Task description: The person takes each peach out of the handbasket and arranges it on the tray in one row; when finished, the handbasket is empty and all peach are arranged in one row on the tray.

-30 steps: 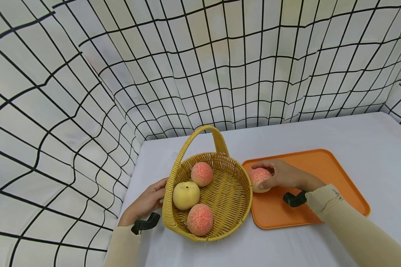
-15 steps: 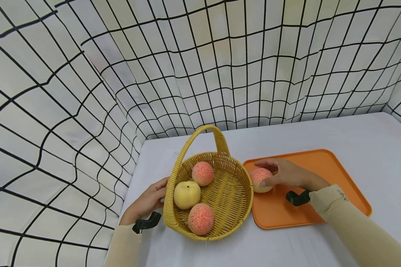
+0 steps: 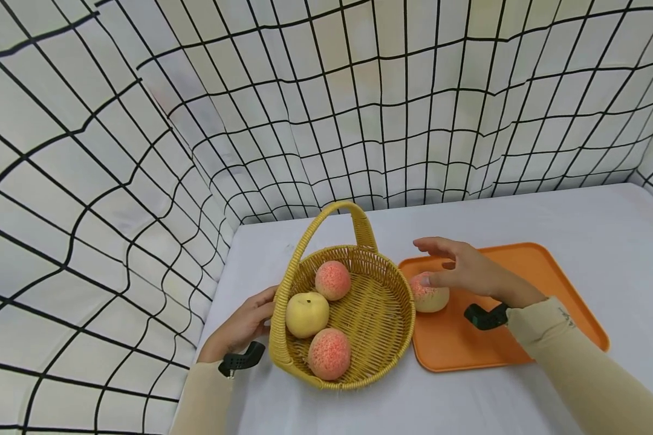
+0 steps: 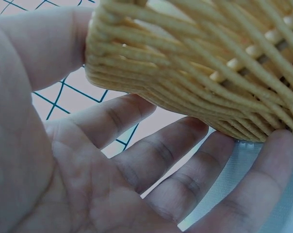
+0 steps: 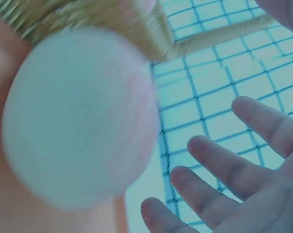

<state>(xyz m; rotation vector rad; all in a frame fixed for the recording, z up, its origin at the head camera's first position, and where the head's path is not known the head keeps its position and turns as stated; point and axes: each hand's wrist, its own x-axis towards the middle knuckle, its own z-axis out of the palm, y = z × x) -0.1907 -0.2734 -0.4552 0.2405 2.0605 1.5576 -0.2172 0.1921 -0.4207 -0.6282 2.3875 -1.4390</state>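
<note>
My left hand (image 3: 243, 323) is at the left side of a yellow wicker basket (image 3: 372, 314). In the left wrist view its straight, spread fingers reach under the woven side (image 4: 185, 68), fingertips at the weave, and the thumb lies by the basket's edge. Inside the basket lie two pink-speckled peaches (image 3: 329, 354) and a plain yellow peach (image 3: 307, 315). My right hand (image 3: 470, 272) hovers with spread fingers over another pink and cream peach (image 3: 434, 300) on an orange tray (image 3: 468, 347). The right wrist view shows a gap between this peach (image 5: 78, 121) and the fingers.
The tray stands right beside the basket, its left edge close to the basket's rim. A tall arched handle (image 3: 310, 238) rises over the basket's left part. White cloth (image 3: 577, 223) covers the table, and black-gridded white curtains (image 3: 402, 121) enclose the back and left.
The right hand has let go of the peach on the tray, its fingers spreading and lifting off. That peach has rolled slightly, showing more cream. The left hand stays at the basket.
</note>
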